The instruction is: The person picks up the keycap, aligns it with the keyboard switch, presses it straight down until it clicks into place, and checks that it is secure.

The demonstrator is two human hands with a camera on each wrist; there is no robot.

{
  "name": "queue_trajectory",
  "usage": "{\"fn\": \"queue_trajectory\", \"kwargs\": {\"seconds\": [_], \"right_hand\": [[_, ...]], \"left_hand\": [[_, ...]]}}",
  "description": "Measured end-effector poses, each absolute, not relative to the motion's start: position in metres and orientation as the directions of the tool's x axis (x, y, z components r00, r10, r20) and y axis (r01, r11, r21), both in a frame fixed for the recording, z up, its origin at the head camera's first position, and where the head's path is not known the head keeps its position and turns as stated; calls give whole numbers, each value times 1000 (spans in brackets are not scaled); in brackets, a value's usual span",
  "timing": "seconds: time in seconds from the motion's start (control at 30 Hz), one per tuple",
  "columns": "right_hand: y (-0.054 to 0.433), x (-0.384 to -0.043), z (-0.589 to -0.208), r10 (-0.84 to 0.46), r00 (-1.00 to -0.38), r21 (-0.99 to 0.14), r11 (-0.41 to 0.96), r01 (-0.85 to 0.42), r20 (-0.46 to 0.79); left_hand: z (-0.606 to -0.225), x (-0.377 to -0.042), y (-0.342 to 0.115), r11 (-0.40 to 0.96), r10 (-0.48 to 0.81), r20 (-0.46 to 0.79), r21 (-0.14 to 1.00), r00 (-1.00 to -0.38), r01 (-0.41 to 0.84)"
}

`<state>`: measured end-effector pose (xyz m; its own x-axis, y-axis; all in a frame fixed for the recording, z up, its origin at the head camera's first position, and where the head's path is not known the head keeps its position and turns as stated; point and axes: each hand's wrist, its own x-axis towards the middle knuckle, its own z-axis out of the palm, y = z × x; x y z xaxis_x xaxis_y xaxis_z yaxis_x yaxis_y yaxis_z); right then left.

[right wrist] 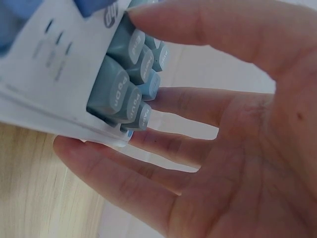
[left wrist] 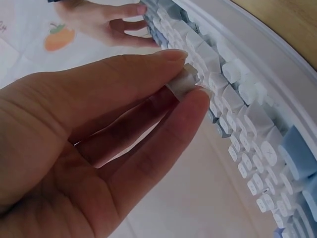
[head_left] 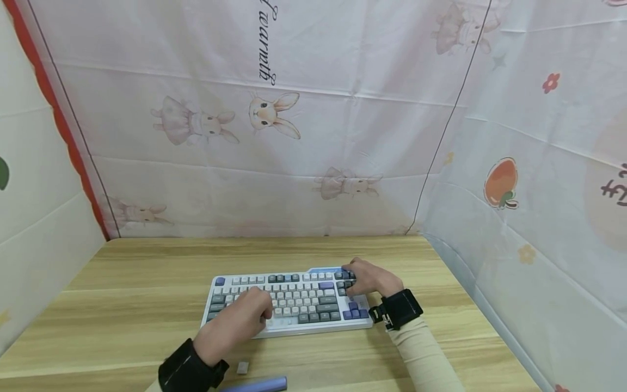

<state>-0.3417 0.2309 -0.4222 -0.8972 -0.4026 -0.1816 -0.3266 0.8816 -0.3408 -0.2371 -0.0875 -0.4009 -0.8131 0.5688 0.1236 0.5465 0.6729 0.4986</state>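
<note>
A white keyboard with white, grey and violet keycaps lies on the wooden table. Over its front left part, my left hand pinches a small pale keycap between thumb and fingertip. Beneath that hand, the keyboard's front row shows uncovered switches where keycaps are absent. My right hand holds the keyboard's far right corner. Its thumb lies at the End key, while its fingers spread along the outer side by the Pg Up and Pg Dn keys.
In front of the keyboard a loose grey keycap lies on the table. A long violet bar-shaped keycap sits nearer the front edge, partly cut off. Printed cloth hangs behind the table and on both sides.
</note>
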Motion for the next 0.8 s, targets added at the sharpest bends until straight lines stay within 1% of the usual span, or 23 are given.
{"fn": "queue_trajectory", "kwargs": {"seconds": [0.1, 0.3, 0.53, 0.8], "right_hand": [[231, -342, -422, -400, -899, -338, 883, -326, -179], [230, -341, -422, -386, -903, -338, 889, -310, -187], [229, -341, -421, -383, -905, -331, 891, -309, -186], [229, -341, -423, -389, -901, -340, 888, -311, -191]], "left_hand": [[-400, -238, -87, 682, 567, 128, 480, -814, 551], [-399, -240, -89, 691, 561, 195, 424, -804, 585], [-400, -244, -88, 701, 557, 179, 424, -811, 574], [-400, -246, -86, 711, 544, 195, 410, -816, 571]]}}
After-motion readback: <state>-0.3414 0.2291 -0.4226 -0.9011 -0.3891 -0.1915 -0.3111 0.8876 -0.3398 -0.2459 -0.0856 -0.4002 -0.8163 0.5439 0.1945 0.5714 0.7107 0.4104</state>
